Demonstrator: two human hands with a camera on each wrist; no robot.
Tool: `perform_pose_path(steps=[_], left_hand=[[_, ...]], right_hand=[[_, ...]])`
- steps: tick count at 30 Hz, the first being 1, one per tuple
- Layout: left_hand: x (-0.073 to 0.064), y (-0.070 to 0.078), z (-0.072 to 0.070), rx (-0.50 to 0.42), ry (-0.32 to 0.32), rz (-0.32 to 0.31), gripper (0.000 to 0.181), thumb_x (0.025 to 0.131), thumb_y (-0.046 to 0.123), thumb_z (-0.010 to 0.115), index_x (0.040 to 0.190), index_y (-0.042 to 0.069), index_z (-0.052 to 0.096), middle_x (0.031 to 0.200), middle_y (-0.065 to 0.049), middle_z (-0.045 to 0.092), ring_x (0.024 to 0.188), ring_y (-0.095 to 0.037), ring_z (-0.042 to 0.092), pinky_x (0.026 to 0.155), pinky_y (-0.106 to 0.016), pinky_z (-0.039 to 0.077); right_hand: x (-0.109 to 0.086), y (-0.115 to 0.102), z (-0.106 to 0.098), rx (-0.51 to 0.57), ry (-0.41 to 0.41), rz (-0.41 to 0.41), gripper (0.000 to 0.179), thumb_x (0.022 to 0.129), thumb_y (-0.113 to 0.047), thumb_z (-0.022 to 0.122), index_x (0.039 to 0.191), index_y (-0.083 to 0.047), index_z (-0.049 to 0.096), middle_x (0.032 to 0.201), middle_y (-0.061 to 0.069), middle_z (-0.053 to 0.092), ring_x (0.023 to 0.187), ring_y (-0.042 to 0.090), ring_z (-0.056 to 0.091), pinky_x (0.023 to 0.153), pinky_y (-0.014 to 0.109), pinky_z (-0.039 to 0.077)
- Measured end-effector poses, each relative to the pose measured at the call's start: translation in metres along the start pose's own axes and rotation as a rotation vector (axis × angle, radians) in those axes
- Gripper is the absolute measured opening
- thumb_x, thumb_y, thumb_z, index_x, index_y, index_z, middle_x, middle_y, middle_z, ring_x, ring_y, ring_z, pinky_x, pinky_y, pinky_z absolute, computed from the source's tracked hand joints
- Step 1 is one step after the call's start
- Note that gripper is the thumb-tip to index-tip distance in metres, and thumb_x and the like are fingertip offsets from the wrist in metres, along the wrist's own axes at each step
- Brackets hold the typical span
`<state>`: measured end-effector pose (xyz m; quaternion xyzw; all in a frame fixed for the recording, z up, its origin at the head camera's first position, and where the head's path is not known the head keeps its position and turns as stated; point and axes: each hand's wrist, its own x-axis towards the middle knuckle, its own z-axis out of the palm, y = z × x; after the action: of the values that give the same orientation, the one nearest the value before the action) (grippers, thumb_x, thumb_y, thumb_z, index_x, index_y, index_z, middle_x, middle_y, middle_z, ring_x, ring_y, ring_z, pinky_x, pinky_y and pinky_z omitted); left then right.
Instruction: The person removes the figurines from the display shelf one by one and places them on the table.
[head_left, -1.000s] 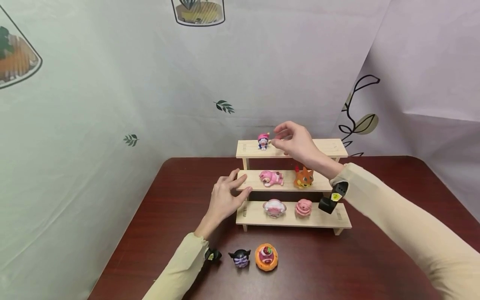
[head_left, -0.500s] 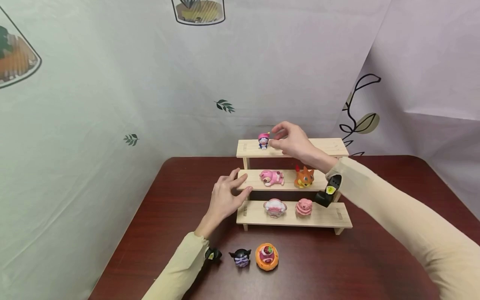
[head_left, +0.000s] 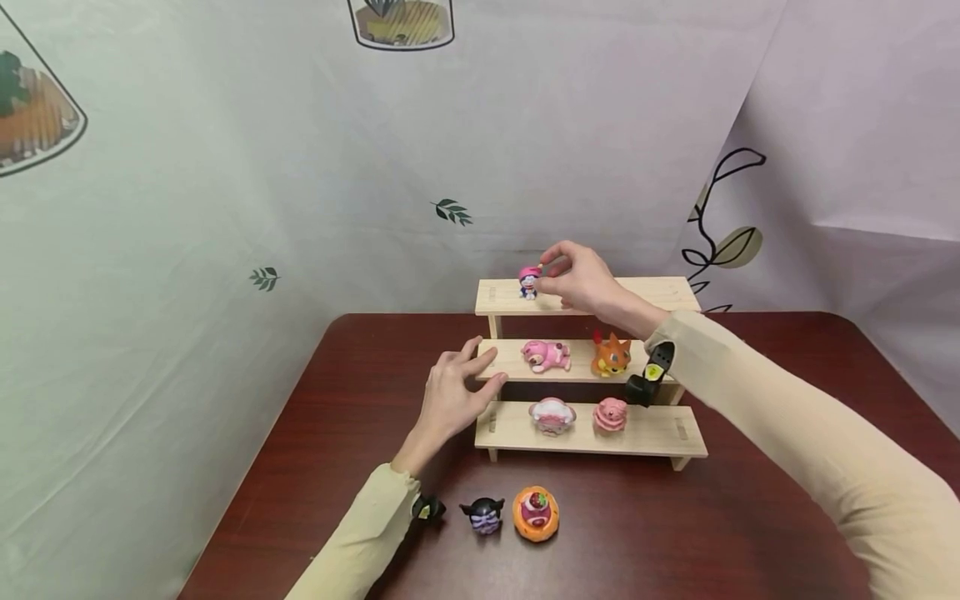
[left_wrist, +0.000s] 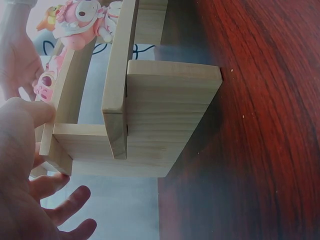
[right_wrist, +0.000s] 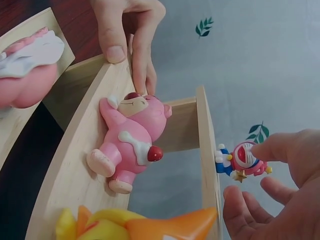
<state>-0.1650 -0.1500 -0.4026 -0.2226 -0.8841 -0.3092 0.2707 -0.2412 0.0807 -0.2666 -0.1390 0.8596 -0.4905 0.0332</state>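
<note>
A three-tier wooden stand (head_left: 588, 446) rises from the table. My left hand (head_left: 455, 387) grips the left end of its middle shelf (left_wrist: 60, 150), thumb on one side and fingers on the other. On the top shelf stands a small blue-and-white figurine (right_wrist: 242, 157) with a pink cap. My right hand (head_left: 588, 282) is beside it, thumb tip at its face and the other fingers spread loosely. A pink bear figurine (right_wrist: 132, 127) lies on the middle shelf, with an orange-and-yellow figurine (head_left: 611, 356) to its right.
The bottom shelf carries a pink-and-white figurine (head_left: 552, 416) and a pink rose-shaped figurine (head_left: 611, 414). In front of the stand, a black-and-purple figurine (head_left: 483, 517) and an orange round figurine (head_left: 536, 513) sit on the dark red table (head_left: 637, 533). A patterned cloth (head_left: 337, 167) hangs behind.
My right hand has shifted slightly left, bringing its thumb from beside the capped figurine to its face. The left hand has kept its hold on the shelf.
</note>
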Motion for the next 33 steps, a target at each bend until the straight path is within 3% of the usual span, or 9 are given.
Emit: perform_pose_path(steps=[13,33], left_hand=[[0.0003,0.0010,-0.0008,-0.001,-0.012,-0.013,0.043,0.086,0.032,0.076,0.120,0.007,0.074,0.133,-0.020,0.061,0.104,-0.046,0.061,0.081,-0.063,0.047],[-0.0007,0.0007,-0.0004,-0.011,-0.006,-0.018,0.043,0.086,0.032,0.076,0.120,0.006,0.074,0.133,-0.020,0.061,0.104,-0.046,0.060,0.079,-0.062,0.048]], right_hand=[[0.0054,0.0003,0.0018,0.038,-0.056,0.001,0.045,0.091,-0.011,0.073,0.130,0.002,0.054,0.122,0.023,0.058,0.100,0.033,0.062,0.072,0.038,0.053],[0.0088,0.0006,0.0072,0.020,-0.052,-0.027,0.037,0.092,-0.007,0.071,0.125,0.001,0.057,0.116,0.022,0.060,0.090,0.029,0.061,0.065,0.032,0.050]])
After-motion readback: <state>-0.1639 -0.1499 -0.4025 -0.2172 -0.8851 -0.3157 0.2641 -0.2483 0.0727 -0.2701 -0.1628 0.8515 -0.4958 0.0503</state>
